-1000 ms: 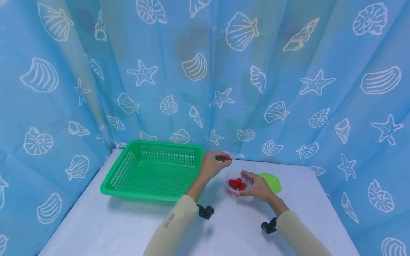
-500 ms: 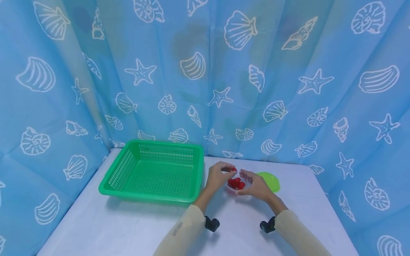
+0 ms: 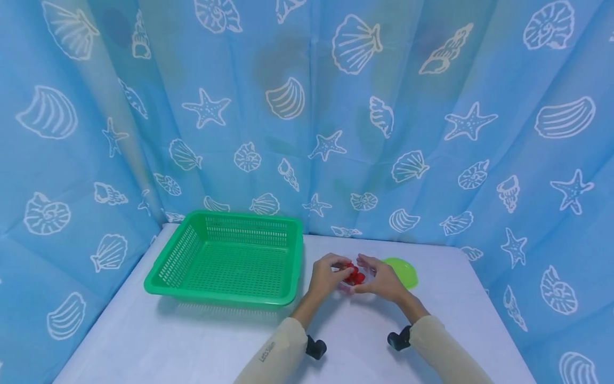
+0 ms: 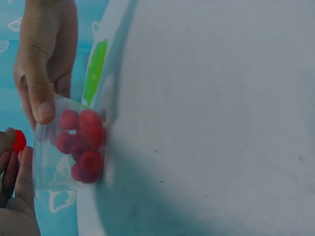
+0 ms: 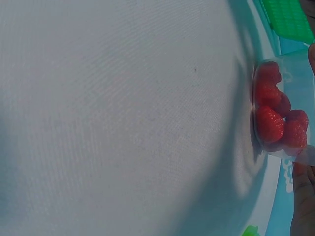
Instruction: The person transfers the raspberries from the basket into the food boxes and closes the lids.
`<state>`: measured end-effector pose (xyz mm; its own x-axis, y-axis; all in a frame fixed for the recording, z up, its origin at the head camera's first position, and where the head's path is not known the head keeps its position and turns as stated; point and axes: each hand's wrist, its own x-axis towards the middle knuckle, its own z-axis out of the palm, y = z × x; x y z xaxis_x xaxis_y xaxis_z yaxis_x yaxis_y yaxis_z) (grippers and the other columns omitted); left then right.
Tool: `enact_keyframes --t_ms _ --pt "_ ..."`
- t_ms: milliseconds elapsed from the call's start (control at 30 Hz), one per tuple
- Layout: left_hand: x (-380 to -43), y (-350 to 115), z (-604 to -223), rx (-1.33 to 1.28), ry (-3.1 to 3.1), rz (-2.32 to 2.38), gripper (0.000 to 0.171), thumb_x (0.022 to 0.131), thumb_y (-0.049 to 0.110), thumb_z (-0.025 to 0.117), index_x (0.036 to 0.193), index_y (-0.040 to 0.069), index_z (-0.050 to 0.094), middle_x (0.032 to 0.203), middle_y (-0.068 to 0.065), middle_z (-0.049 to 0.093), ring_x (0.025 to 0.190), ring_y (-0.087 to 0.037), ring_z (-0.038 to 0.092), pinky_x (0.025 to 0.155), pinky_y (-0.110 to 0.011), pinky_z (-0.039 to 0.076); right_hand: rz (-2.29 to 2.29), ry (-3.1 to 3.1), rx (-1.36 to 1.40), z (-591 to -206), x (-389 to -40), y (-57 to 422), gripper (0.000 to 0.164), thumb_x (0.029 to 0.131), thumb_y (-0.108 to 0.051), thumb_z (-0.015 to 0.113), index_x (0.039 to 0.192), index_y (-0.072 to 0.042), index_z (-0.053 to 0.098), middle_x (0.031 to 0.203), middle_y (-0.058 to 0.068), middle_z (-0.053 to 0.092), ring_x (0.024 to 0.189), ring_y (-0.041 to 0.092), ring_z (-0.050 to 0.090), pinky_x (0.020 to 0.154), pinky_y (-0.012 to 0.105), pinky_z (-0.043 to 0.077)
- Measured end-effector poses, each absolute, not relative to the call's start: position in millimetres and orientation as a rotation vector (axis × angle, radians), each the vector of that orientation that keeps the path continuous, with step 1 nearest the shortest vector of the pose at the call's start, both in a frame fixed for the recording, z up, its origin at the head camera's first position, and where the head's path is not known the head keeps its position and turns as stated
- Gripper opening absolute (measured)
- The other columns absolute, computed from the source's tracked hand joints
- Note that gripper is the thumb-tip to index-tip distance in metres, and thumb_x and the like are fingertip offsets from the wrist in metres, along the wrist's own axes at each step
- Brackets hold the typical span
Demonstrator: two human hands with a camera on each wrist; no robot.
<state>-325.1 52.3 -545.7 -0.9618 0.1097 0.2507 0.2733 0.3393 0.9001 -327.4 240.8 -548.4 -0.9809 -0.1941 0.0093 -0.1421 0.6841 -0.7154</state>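
Note:
A clear plastic cup [image 4: 47, 172] stands on the white table, with several red strawberries [image 5: 268, 124] piled in its lower part. My right hand [image 3: 385, 281] grips the cup from the right side, its thumb on the wall near the rim in the left wrist view. At the cup's left rim, my left hand [image 3: 326, 278] pinches a single red strawberry [image 4: 18, 140] between thumb and fingers. That fruit sits at the height of the cup's mouth. In the head view my left fingers partly cover the cup.
A large green plastic basket [image 3: 225, 299] sits on the left of the table [image 3: 355, 341]. Behind my right hand lies a lime-green lid [image 3: 404, 271]. A blue shell-patterned curtain [image 3: 316, 96] hangs along the back and sides.
My left hand has come down and right with the strawberry, from beside the basket's right end to the cup's mouth. The right hand has stayed on the cup. The view has shifted slightly.

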Motion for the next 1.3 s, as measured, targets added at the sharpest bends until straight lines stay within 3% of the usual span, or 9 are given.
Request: enact_keyframes --t_ms 567,1000,1300 --pt "-321 51 -549 -0.310 -2.465 -1.654 0.022 0.084 0.022 0.079 0.106 0.018 0.075 0.101 0.009 0.066 0.094 -0.007 0.064 0.080 -0.020 0.054 -1.223 2.816 -0.290 -546 -321 237 0.100 0.062 -0.035 0.093 0.148 -0.023 0.043 0.144 0.002 0.051 0.135 0.029 0.043 0.096 0.049 0.048" --pt "-322 53 -550 -0.288 -2.428 -1.643 0.019 0.088 0.021 0.075 0.106 0.016 0.075 0.098 0.008 0.066 0.093 -0.007 0.065 0.081 -0.019 0.053 -1.211 2.819 -0.285 -545 -323 237 0.101 0.062 -0.039 0.092 0.148 -0.022 0.043 0.144 0.002 0.051 0.135 0.029 0.043 0.097 0.047 0.048" --pt "-324 55 -538 -0.163 -2.480 -1.775 0.022 0.087 0.026 0.075 0.109 0.021 0.073 0.103 0.009 0.069 0.097 -0.011 0.066 0.081 -0.023 0.055 -1.104 2.856 -0.308 -539 -323 238 0.106 0.060 -0.042 0.092 0.150 -0.018 0.040 0.147 0.006 0.047 0.134 0.031 0.043 0.094 0.047 0.050"
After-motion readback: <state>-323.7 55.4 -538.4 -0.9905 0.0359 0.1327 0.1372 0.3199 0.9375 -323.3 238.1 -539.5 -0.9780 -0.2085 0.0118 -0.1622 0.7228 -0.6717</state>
